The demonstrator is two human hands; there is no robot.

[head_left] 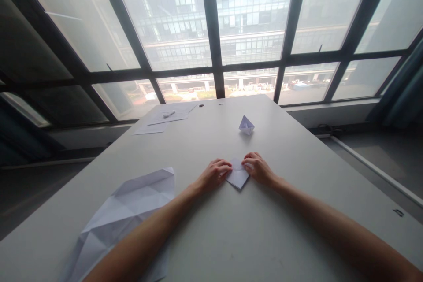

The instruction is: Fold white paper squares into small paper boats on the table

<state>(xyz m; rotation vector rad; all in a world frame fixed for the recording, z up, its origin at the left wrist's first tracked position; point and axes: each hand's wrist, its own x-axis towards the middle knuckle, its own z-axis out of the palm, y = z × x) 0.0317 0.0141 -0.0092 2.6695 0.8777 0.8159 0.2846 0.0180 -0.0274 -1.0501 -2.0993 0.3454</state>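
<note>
A small folded paper (pixel 238 179), white and diamond-shaped, lies on the table between my hands. My left hand (pixel 216 173) has its curled fingers closed on the paper's left corner. On the opposite corner, my right hand (pixel 258 169) pinches the paper with thumb and fingers. Its lower point faces me, and the fingertips cover parts of both sides. Just beyond my hands stands a folded paper boat (pixel 246 125) with a pointed peak.
A large creased paper sheet (pixel 112 216) lies at the left, partly under my left forearm. Flat paper sheets (pixel 155 127) with a white pen-like object (pixel 169 114) on them rest at the far left of the white table (pixel 211 136). Windows (pixel 251 17) rise behind the table.
</note>
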